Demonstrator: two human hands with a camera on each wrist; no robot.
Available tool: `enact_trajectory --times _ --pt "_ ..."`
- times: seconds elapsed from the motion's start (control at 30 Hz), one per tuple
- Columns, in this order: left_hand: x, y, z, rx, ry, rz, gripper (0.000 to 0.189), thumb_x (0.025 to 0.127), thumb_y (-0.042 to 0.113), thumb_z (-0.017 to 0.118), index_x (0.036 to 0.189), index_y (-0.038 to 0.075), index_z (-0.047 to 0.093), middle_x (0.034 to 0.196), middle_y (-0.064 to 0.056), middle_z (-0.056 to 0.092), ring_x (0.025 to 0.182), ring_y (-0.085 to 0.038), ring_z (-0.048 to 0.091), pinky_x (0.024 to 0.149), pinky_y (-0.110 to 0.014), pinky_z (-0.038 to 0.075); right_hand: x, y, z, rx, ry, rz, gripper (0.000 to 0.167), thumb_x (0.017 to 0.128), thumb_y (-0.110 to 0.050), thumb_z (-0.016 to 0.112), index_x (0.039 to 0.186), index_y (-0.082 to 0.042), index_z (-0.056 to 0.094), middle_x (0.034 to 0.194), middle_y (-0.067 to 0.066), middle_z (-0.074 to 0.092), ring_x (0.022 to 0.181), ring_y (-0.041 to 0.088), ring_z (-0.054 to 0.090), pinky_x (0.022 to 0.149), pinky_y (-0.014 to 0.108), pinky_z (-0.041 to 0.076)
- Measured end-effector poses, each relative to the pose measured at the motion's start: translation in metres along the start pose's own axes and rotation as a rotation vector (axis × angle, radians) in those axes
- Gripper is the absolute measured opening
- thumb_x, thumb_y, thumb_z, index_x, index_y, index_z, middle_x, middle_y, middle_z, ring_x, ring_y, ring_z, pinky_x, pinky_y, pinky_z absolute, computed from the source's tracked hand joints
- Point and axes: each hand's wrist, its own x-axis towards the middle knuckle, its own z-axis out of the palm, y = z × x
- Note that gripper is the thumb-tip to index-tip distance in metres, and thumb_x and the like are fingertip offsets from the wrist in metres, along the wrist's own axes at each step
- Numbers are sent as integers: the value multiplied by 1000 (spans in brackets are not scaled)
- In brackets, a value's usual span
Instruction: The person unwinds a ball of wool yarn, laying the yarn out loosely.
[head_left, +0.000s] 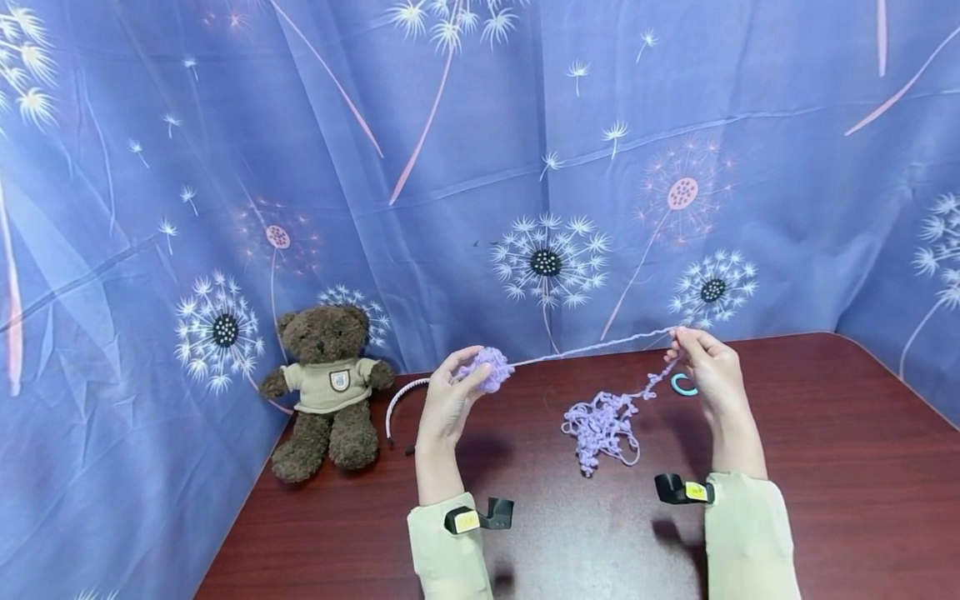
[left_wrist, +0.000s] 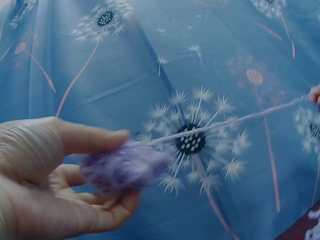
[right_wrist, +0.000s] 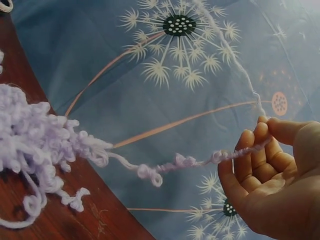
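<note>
My left hand (head_left: 444, 404) holds a small ball of lilac yarn (left_wrist: 122, 167) between thumb and fingers, raised above the table. From the ball a strand of yarn (head_left: 592, 346) stretches fairly straight across to my right hand (head_left: 708, 367). The right thumb and fingertips pinch that strand at its other end. Below the pinch, a curly, kinked length of yarn (right_wrist: 185, 161) runs down to a loose tangled heap of lilac yarn (head_left: 600, 425). In the right wrist view the heap shows many small curls and loops.
A brown teddy bear (head_left: 330, 392) in a beige shirt sits at the table's left. A white headband (head_left: 397, 400) lies beside it, partly behind my left hand. A turquoise ring (head_left: 682, 384) lies near my right hand. The reddish-brown table (head_left: 555, 533) meets a blue dandelion-print curtain (head_left: 465, 250).
</note>
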Motion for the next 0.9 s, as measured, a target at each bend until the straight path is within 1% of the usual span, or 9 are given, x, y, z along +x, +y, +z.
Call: enact_trajectory --times 0.1,0.17,0.3,0.37,0.57,0.67,0.77,0.83,0.9 --pt "0 0 1 -49 68 13 25 90 -8 57 112 2 61 96 2 61 81 -6 62 70 -20 54 0 0 2 -43 -17 23 18 97 -21 60 83 -25 71 69 -12 65 66 1 64 66 13 53" --pt "1 -1 0 -69 111 14 23 89 -8 58 107 5 63 96 0 59 79 -7 61 68 -20 54 -1 0 4 -80 -21 37 20 97 -22 59 82 -27 71 70 -13 65 67 -1 64 65 12 51" --pt "2 -2 0 -92 166 7 23 88 -9 58 105 6 61 95 -2 55 77 -8 59 65 -20 53 -1 0 6 -111 -25 51 20 98 -24 59 82 -29 70 70 -15 64 67 -3 64 63 11 50" --pt "2 -1 0 -102 181 9 24 87 -10 58 106 6 60 93 -1 55 77 -8 59 65 -19 53 -2 0 6 -103 -17 43 19 97 -24 59 82 -28 70 70 -14 65 67 -2 64 63 11 51" --pt "2 0 -3 -128 233 29 23 87 -9 57 107 3 56 84 1 61 74 -7 63 67 -22 56 -2 0 0 -19 40 28 18 96 -23 61 81 -23 70 67 -10 64 64 2 63 65 14 54" --pt "2 2 -5 -119 243 29 23 88 -9 57 108 2 54 85 1 62 75 -7 64 67 -24 58 -1 -1 -1 11 56 19 19 97 -21 60 80 -22 70 67 -10 63 63 2 63 65 14 54" --pt "1 1 -6 -82 245 24 23 88 -8 58 109 1 55 87 1 62 76 -8 63 65 -23 58 0 -1 -2 19 44 17 21 97 -19 59 80 -22 71 68 -10 64 64 2 63 65 13 54" --pt "1 1 -7 -50 239 22 24 88 -8 59 110 0 56 87 2 61 76 -7 63 64 -22 57 0 0 -2 8 21 23 20 97 -19 59 81 -23 71 69 -11 66 65 1 64 66 13 54" --pt "1 0 -6 -15 223 20 24 88 -8 59 111 -1 57 88 2 61 77 -7 62 64 -21 57 1 1 -3 -43 -10 38 20 97 -20 59 83 -27 71 71 -13 66 68 -1 64 66 12 53"
